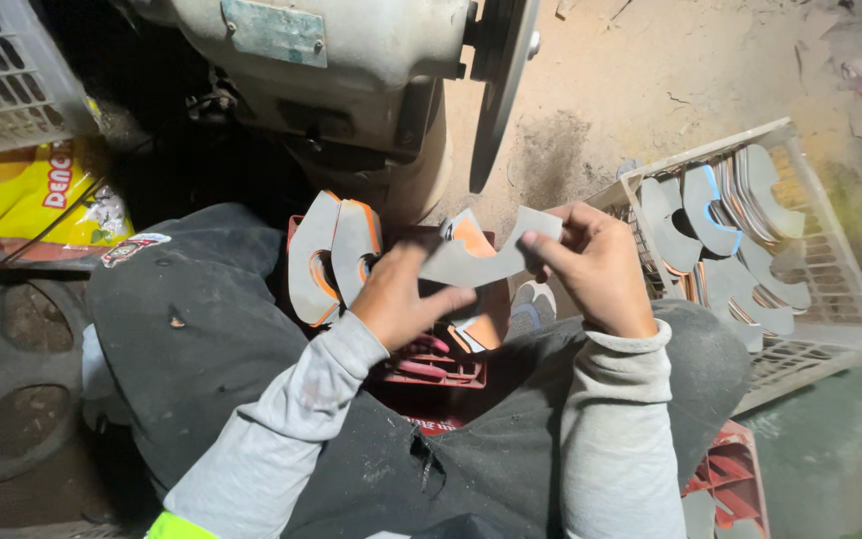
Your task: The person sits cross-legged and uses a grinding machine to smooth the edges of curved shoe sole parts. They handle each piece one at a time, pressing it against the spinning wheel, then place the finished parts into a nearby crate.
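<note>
My left hand (403, 299) and right hand (599, 268) each pinch one end of a curved grey cutout (481, 262) above the red crate (431, 367) between my knees; it looks thin, light, stiff, best gripped at its edges.

The curved grey piece (481, 258) looks like matt, stiff board or leather with a dull, slightly fuzzy face, and the stacked pieces (333, 255) show orange-edged layers. The basket (830, 250) on the right is pale plastic lattice, the crate (431, 369) glossy red plastic. The far grinder (351, 70) is painted, dusty metal, the floor (670, 70) rough and sandy.
</note>
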